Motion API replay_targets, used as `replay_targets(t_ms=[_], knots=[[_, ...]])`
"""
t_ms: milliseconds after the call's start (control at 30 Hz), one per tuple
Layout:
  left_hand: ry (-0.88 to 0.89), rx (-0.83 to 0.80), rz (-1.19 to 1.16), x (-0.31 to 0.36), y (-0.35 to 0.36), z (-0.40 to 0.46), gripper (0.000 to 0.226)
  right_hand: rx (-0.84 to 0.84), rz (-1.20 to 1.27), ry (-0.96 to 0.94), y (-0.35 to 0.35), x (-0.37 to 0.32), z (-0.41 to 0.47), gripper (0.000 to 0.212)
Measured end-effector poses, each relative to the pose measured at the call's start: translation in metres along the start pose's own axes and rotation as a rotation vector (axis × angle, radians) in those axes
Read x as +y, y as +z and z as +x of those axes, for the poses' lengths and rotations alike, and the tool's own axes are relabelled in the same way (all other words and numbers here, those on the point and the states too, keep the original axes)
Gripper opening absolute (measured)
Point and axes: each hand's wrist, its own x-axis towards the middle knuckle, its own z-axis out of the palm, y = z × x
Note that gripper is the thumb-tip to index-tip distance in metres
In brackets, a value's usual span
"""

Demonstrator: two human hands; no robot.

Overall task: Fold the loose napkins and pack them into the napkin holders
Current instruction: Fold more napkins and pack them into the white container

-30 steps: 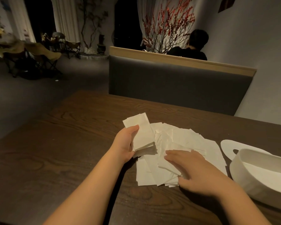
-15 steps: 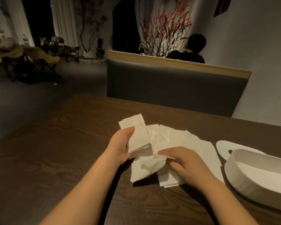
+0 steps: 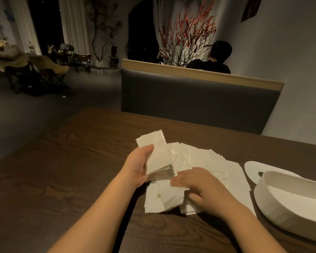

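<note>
Dim restaurant, dark wood table (image 3: 66, 179) with heavy grain. Left hand (image 3: 138, 167) wrapped around a small stack of folded napkins (image 3: 156, 154), thumb on top near the upper edge, stack tilted up off the table and angled away. Right beside it, touching the stack's lower end, a messy spread of loose napkins (image 3: 206, 161) fanned out flat over the middle of the table.

Right hand (image 3: 199, 187) down on the near part of that pile, palm facing down, fingers (image 3: 179, 181) stretched toward the left and resting on one napkin (image 3: 169, 196) with a curled edge. Looks like the thumb is tucked under that sheet, pinching it, but honestly a bit blurry there, so can't fully tell how tight the hold is.

Off to the right, a white oval napkin holder (image 3: 274, 207), open on top, sitting at the table's right edge, partly cut off by the frame. Pale inside, can't tell whether that's napkins or just the bottom. Behind it, flat on the table and just beside the pile, a white oval lid (image 3: 252, 168) with a slot in it.

Across the table, a grey padded booth back (image 3: 195, 103) with a light wood cap. Behind that, a seated person (image 3: 213, 61) in dark clothes facing away, next to red-berried branches (image 3: 188, 33).
</note>
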Motion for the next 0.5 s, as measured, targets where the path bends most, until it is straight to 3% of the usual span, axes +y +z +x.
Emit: replay_targets(t_ms=[133, 200, 333, 433, 500], knots=[[0.028, -0.008, -0.082, 0.001, -0.003, 0.002, 0.021, 0.397, 0.519, 0.176, -0.012, -0.009, -0.008, 0.036], [0.052, -0.029, -0.072, 0.002, -0.002, 0.000, 0.021, 0.482, 0.691, 0.322, -0.026, -0.013, -0.011, 0.037], [0.019, -0.169, 0.120, -0.006, 0.006, -0.007, 0.026, 0.289, 0.898, 0.464, -0.050, -0.020, -0.016, 0.027], [-0.053, -0.287, 0.374, -0.013, 0.009, -0.007, 0.037, 0.180, 0.735, 0.520, -0.056, -0.014, -0.019, 0.007], [-0.100, -0.315, 0.451, -0.015, 0.011, -0.007, 0.023, 0.114, 0.600, 0.550, -0.057, -0.009, -0.020, 0.012]])
